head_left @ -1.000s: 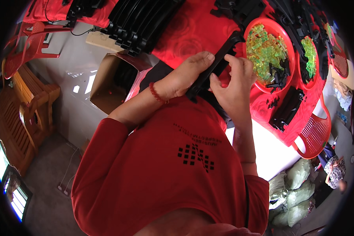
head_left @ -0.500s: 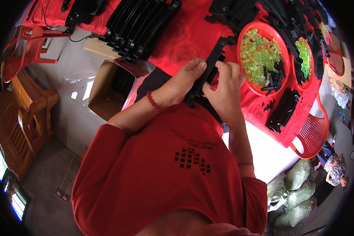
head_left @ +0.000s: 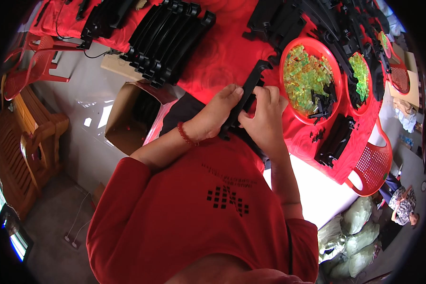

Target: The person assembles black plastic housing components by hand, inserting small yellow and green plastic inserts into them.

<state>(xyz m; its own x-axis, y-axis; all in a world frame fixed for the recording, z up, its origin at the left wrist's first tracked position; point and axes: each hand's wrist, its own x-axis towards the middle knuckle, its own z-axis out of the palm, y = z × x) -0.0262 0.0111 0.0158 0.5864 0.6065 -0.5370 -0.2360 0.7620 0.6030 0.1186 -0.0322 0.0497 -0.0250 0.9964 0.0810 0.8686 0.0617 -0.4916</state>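
Note:
A long black plastic strip-shaped part [head_left: 247, 91] is held at a slant in front of my chest. My left hand [head_left: 218, 108], with a red bead bracelet at its wrist, is closed around its left side, thumb on top. On the other side, my right hand [head_left: 266, 113] is closed with fingers bent against the part; any small piece between those fingertips is hidden. Just right of the hands, a red basin [head_left: 283, 80] holds many small translucent yellow-green pieces [head_left: 304, 75] and some small black pieces [head_left: 323, 105].
A row of curved black parts [head_left: 168, 40] lies on the red-covered table [head_left: 217, 57]. More black parts [head_left: 335, 141] lie at the right edge, near a second basin [head_left: 359, 80]. An open cardboard box [head_left: 123, 118] stands at left. Red chairs [head_left: 375, 161] flank the table; another person [head_left: 403, 206] is far right.
The view has shifted, so the table and basins sit slightly lower in the picture. Both hands keep nearly the same hold on the black part.

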